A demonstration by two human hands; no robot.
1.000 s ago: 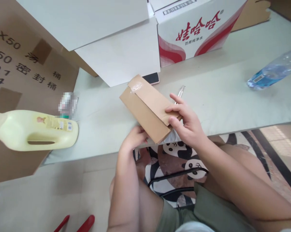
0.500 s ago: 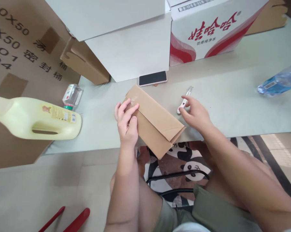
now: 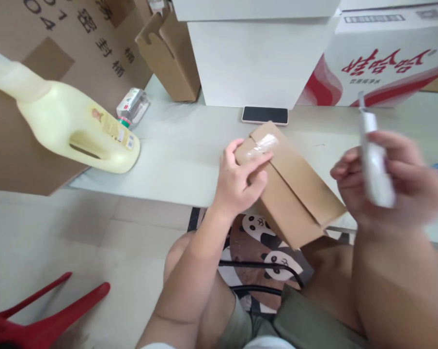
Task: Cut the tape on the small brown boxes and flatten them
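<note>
My left hand [image 3: 239, 179] grips the left end of a folded brown cardboard box [image 3: 295, 189], index finger and thumb lying on its top face. Clear shiny tape [image 3: 266, 143] covers that end near my fingertips. The box slants over the table's front edge, its lower right end reaching past it. Raised at the right, my right hand [image 3: 404, 179] is closed around a white box cutter [image 3: 374, 160], tip pointing up and away. Hand and cutter are blurred by motion and apart from the box.
A phone [image 3: 265, 115] lies behind the box, before a white carton [image 3: 255, 63]. On the left are a pale yellow jug [image 3: 59, 116], a small clear bottle [image 3: 133, 106] and an upright brown carton [image 3: 171, 58]. A red stool [image 3: 59, 315] stands on the floor.
My right hand has picked the box cutter up from the table and lifted it to the right. My left hand still holds the box. The view has shifted.
</note>
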